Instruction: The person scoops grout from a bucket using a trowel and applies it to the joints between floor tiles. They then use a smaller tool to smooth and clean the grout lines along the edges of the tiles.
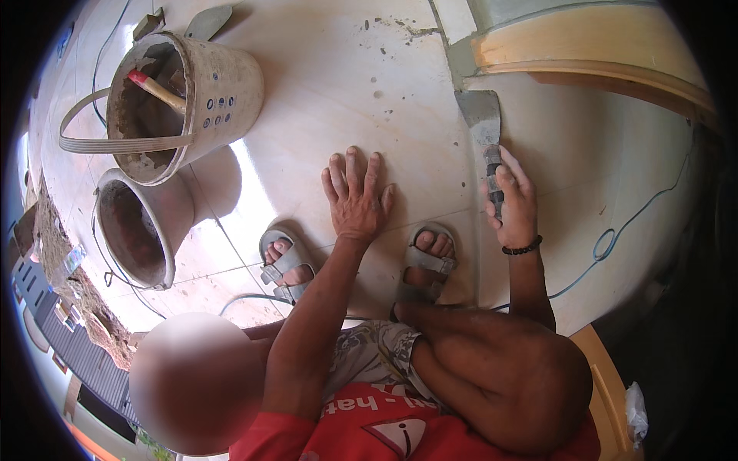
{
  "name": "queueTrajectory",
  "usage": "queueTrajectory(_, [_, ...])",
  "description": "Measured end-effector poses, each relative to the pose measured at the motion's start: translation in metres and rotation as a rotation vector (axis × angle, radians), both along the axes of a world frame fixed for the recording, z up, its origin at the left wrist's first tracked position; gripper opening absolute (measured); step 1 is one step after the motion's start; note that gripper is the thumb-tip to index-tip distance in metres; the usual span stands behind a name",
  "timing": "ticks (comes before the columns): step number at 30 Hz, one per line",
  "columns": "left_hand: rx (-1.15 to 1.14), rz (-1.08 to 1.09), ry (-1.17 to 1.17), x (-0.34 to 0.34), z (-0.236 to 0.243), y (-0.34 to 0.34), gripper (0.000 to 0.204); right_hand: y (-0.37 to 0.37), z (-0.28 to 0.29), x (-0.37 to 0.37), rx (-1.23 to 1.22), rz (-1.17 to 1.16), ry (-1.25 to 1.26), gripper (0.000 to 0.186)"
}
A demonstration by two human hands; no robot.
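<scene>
1. Scraper (486, 132), upper right of frame, gripped by the right hand (515, 196).
2. Left hand (356, 201) empty, fingers spread, mid-frame.
3. Likely smoothing the grey joint (462, 58); next stroke calls for steady control.

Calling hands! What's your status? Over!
Left grip empty, palm down. Right grip holding scraper, blade by grey joint. Wooden board close beyond blade. Over.

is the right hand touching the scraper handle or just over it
Touching. The head view shows the right hand wrapped around the dark scraper handle, with fingertips showing along its left side.
</scene>
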State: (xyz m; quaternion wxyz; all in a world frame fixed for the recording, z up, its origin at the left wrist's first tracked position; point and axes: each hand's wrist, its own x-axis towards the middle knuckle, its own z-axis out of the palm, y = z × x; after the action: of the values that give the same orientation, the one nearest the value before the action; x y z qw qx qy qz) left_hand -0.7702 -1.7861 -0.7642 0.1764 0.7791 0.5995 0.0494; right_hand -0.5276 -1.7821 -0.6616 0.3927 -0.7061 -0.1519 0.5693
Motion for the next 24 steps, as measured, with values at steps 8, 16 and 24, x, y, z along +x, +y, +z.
queueTrajectory(8, [-0.008,0.01,0.005,-0.001,-0.001,-0.003,0.068,-0.036,0.003,-0.017,0.089,0.089,-0.347,0.045])
queueTrajectory(16, [-0.034,0.022,-0.012,-0.002,-0.001,-0.002,0.068,-0.064,-0.048,-0.028,0.217,0.129,-0.636,0.049])
queueTrajectory(24, [-0.041,0.029,-0.041,-0.002,-0.001,-0.004,0.068,-0.048,-0.059,-0.038,0.217,0.127,-0.62,0.048])
